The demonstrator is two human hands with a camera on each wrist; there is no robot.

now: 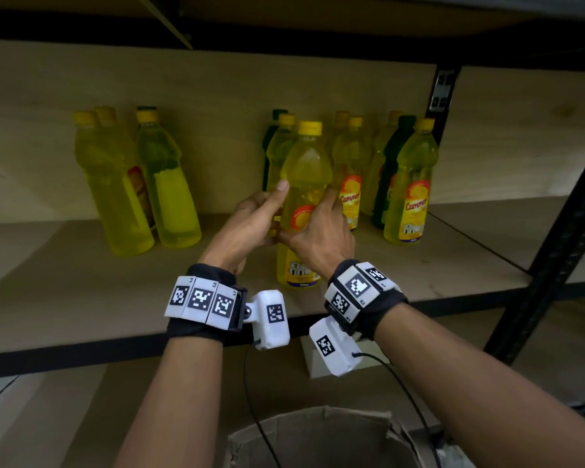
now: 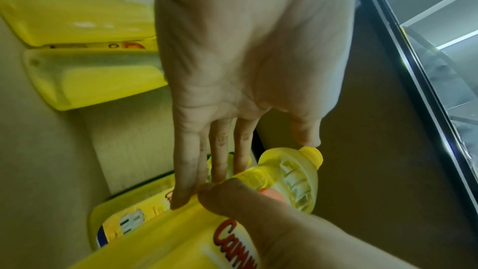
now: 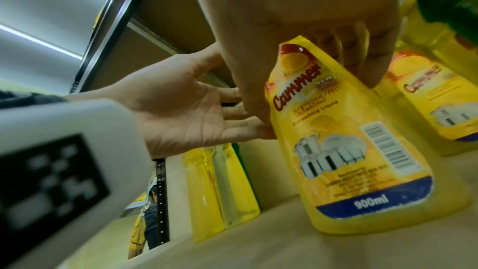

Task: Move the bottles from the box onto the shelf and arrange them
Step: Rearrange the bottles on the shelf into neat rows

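A yellow Cammer dish-liquid bottle (image 1: 305, 170) with a yellow cap stands on the wooden shelf (image 1: 81, 298), near its front edge and in front of the middle row. My right hand (image 1: 318, 226) grips it at the label, fingers across the front and thumb on the left side (image 3: 314, 93). My left hand (image 1: 267, 211) lies against the bottle's left side with straight fingers (image 2: 243, 142). The same bottle (image 3: 362, 161) shows its 900ml label in the right wrist view, and its neck and cap (image 2: 287, 175) in the left wrist view.
Several yellow bottles (image 1: 169, 184) stand at the left back; several more (image 1: 412, 184), with dark green bottles (image 1: 390, 170) among them, stand right. A black upright post (image 1: 554, 238) bounds the shelf's right side. An open cardboard box (image 1: 318, 437) sits below my forearms.
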